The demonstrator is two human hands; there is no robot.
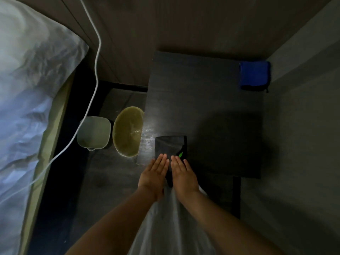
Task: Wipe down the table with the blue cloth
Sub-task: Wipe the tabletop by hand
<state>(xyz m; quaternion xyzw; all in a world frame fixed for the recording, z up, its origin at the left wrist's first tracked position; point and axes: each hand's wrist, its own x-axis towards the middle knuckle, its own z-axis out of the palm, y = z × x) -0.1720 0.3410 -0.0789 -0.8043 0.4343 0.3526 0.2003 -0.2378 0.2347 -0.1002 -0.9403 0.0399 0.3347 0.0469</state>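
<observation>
A folded blue cloth [254, 76] lies at the far right corner of the dark table [202, 100], against the wall. Both hands are at the table's near edge, far from the cloth. My left hand [154, 176] and my right hand [182, 174] lie flat side by side, palms down and fingers straight, resting on the near part of a dark pouch [170, 145] with a small green mark. Neither hand grips anything.
A round yellowish lid or plate [128, 131] and a pale green bin [94, 132] stand on the floor left of the table. A white cable [95, 70] hangs past the bed [27, 89] at left. Walls close in behind and right.
</observation>
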